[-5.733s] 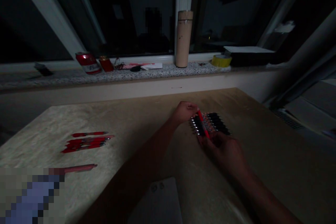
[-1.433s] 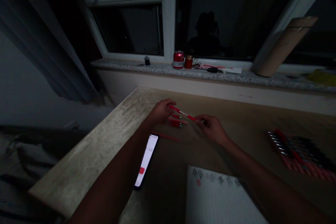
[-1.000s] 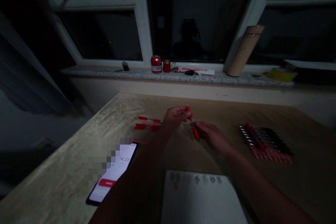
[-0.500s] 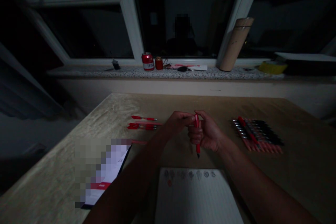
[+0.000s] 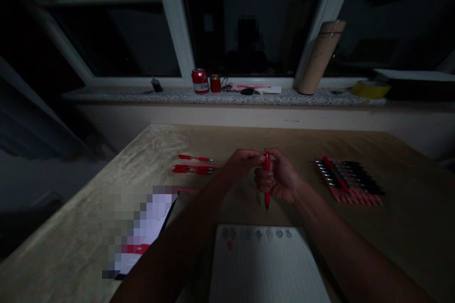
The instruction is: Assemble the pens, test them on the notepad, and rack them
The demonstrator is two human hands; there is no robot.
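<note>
A red pen (image 5: 267, 163) stands nearly upright above the table, its dark tip pointing down. The fingers of my right hand (image 5: 283, 178) are wrapped round its barrel. My left hand (image 5: 243, 161) pinches the pen near its upper end, thumb and forefinger closed on it. Just below the hands lies a lined notebook page (image 5: 266, 270) with a row of small dark scribbles along its top and one red scribble under them. The pen tip is over the table, just beyond the page's upper edge.
Several red pens (image 5: 194, 169) lie on the left, near a lit phone or tablet (image 5: 152, 222). On the right is a row of pens (image 5: 348, 180) with one red pen across it. The windowsill carries a red can (image 5: 200, 81), a tall tan flask (image 5: 322, 57) and yellow tape (image 5: 369, 90).
Both hands keep their grip on the red pen. The pen is slightly more upright, and the whole view has shifted a little.
</note>
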